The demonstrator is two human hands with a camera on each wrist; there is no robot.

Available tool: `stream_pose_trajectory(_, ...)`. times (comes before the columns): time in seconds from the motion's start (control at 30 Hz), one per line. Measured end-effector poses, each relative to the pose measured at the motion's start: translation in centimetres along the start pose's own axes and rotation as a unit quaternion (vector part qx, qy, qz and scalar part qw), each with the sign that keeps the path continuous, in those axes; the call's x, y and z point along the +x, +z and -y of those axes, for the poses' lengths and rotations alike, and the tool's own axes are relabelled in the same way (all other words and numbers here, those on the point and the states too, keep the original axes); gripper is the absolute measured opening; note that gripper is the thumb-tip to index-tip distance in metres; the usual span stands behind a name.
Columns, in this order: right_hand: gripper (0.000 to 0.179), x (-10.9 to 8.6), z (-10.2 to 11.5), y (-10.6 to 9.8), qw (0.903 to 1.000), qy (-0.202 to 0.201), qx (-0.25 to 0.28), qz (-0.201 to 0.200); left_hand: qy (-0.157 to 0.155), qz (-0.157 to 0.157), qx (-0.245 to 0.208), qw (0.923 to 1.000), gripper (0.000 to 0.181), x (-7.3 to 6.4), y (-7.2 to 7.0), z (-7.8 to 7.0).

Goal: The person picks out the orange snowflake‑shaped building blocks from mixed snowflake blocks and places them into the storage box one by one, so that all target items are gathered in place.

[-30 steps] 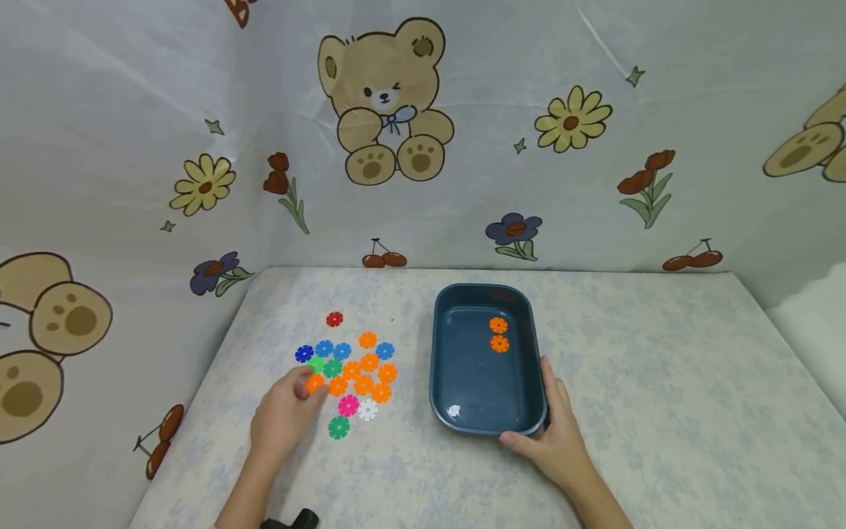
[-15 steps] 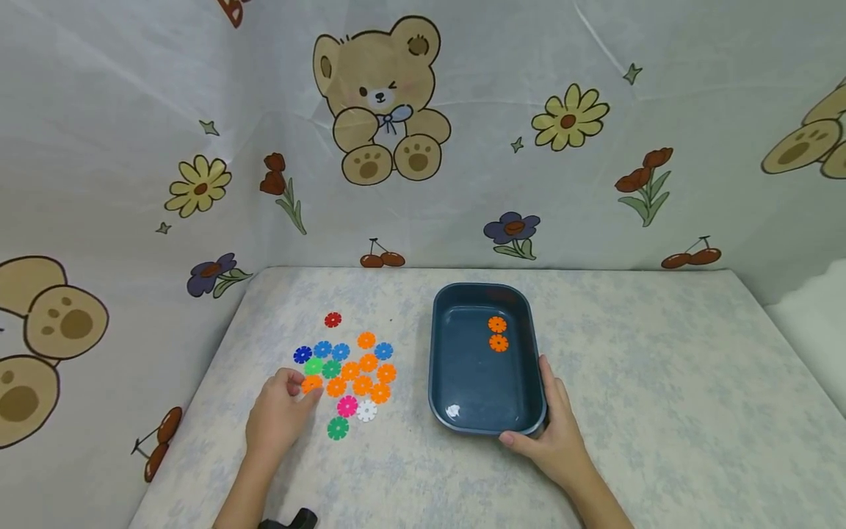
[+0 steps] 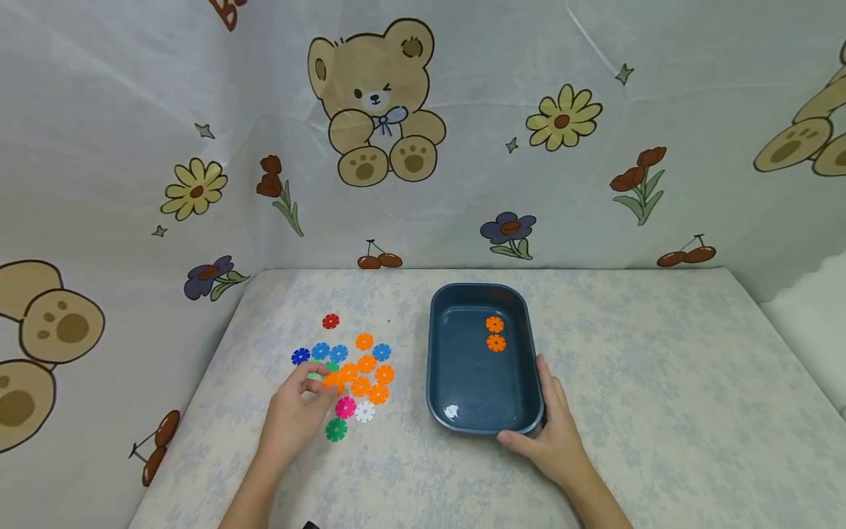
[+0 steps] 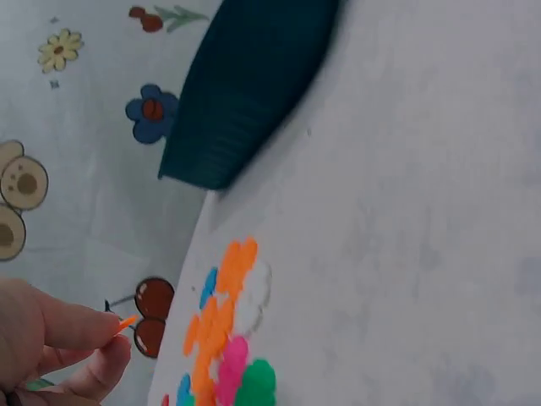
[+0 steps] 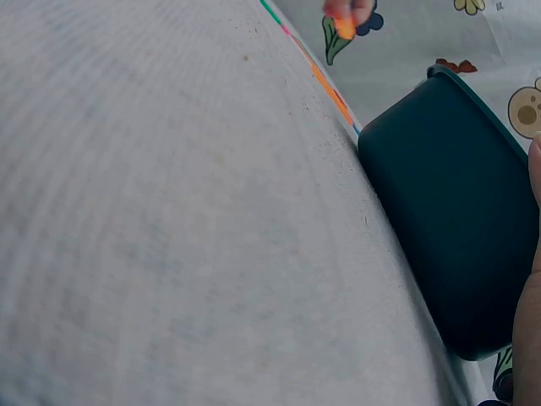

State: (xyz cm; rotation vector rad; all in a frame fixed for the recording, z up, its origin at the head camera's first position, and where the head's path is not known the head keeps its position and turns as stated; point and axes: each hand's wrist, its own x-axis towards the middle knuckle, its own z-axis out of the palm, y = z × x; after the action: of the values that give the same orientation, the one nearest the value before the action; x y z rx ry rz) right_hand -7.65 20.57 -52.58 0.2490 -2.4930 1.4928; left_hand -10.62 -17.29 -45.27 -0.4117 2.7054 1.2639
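Note:
My left hand (image 3: pixel 296 415) pinches an orange snowflake disc (image 4: pixel 127 322) between thumb and finger. In the left wrist view the disc is edge-on, held above the table. Under and beside that hand lie flat notched discs: several orange ones (image 3: pixel 360 386), a pink disc (image 3: pixel 345 408), a white disc (image 3: pixel 365 411) and a green disc (image 3: pixel 336 430). Green discs behind the fingers are partly hidden. My right hand (image 3: pixel 560 444) holds the near right corner of a dark blue rectangular dish (image 3: pixel 476 389), thumb at its front rim, fingers along its side. Two orange discs (image 3: pixel 495 324) lie inside it.
Behind the pile are blue discs (image 3: pixel 320 351), a dark blue disc (image 3: pixel 300 356) and a red disc (image 3: pixel 330 321). A pale mottled cloth covers the table (image 3: pixel 634 353). A curtain (image 3: pixel 456 220) printed with bears and flowers hangs along the back and left edges.
My left hand first draws the orange disc slightly left at the pile's left edge, then lifts it rightward over the other discs. The right hand and the dish stay in place.

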Motion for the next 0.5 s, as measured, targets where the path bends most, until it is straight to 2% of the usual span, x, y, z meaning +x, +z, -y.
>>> stream_pose_trajectory(0.07, 0.134, 0.0, 0.0, 0.0, 1.0, 0.001, 0.002, 0.0, 0.003, 0.024, -0.037, 0.999, 0.029, -0.5, 0.3, -1.5)
stream_pose_trajectory(0.2, 0.134, 0.0, 0.1, -0.1, 1.0, 0.004, 0.0, 0.001, 0.043, 0.053, -0.083, 0.9942, 0.029, -1.3, 1.6, -4.5)
stream_pose_trajectory(0.3, 0.134, 0.0, 0.1, -0.1, 0.9999, 0.01, -0.003, 0.001, 0.078, 0.072, -0.098, 0.9896, 0.028, -1.3, 2.8, -6.7)
stream_pose_trajectory(0.5, 0.133, 0.0, 0.1, -0.1, 0.9999, 0.01, -0.01, 0.002, 0.117, 0.127, -0.1, 0.9799, 0.026, -0.9, 5.7, -10.4)
